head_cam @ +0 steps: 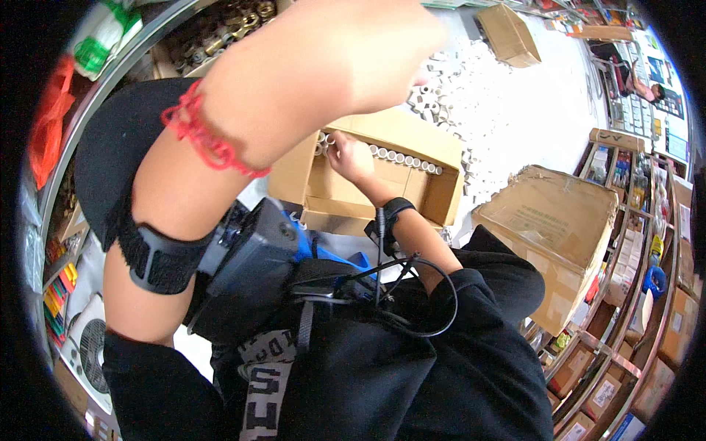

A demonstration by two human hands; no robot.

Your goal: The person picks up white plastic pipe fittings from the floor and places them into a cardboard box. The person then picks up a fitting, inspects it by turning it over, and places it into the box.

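Note:
An opened cardboard box lies before me, with a row of white plastic pipe fittings along its far inner wall. My right hand, reaching into the box, pinches a white fitting at the left end of the row. My left hand is raised close to the camera, above the far side of the box; it is blurred and overexposed, and its fingers are mostly hidden. Beyond the box, a large heap of loose white fittings spreads over the white floor.
A closed, worn carton stands at the right, beside shelves of small goods. Another carton lies beyond the heap. Brass fittings fill a box at upper left. A cable loops from my waist. Someone sits far off at upper right.

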